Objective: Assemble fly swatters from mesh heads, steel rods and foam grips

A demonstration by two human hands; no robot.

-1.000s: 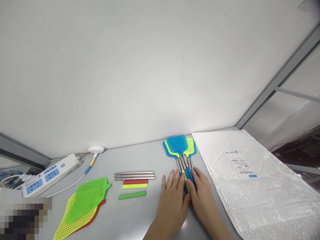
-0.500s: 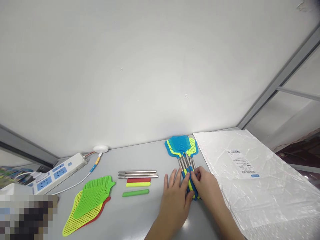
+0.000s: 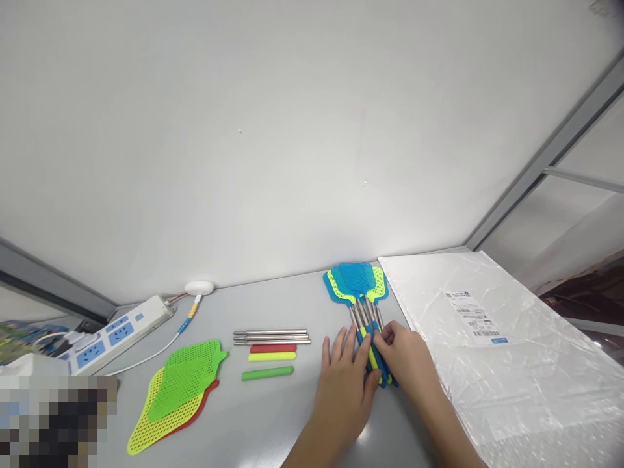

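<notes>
A bundle of assembled fly swatters (image 3: 358,284), with blue and yellow-green mesh heads, metal rods and blue and yellow grips, lies on the grey table (image 3: 273,416) near the wall. My left hand (image 3: 344,383) rests flat against the left side of the grips, fingers spread. My right hand (image 3: 407,361) presses on the grips from the right, with its fingertips on them. To the left lie three loose metal rods (image 3: 271,337), a red grip (image 3: 273,348), a yellow grip (image 3: 272,356) and a green grip (image 3: 268,373).
Loose swatter heads (image 3: 178,389), green over yellow over red, lie at the front left. A white power strip (image 3: 114,331) with a cable sits at the back left. A white plastic mailer bag (image 3: 487,351) covers the table's right side.
Both hands have pushed the swatter bundle a little to the right and turned its grips toward me. The camera view has shifted slightly.
</notes>
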